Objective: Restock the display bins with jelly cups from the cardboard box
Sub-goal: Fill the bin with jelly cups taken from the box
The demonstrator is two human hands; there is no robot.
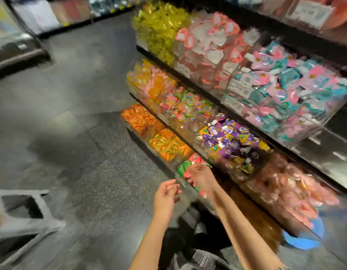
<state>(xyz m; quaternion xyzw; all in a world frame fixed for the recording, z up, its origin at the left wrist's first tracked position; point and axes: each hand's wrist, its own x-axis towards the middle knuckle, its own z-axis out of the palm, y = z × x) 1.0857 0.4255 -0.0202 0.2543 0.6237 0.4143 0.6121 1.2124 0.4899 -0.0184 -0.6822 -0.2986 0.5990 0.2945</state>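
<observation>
The frame is blurred by motion. My right hand hangs palm down over the near end of a low clear display bin that holds green and red packets. Its fingers point down and apart, and I see nothing gripped in them. Small pink pieces show just under the wrist. My left hand hovers lower and to the left, over the floor beside the bin, with loosely curled fingers and nothing in it. A brown mass lies under my right forearm; I cannot tell whether it is the cardboard box.
Three tiers of clear bins with wrapped sweets fill the right side: orange packets, purple and yellow ones, pink ones. A grey stool stands at the left on the dark floor. A blue object lies under the lowest shelf.
</observation>
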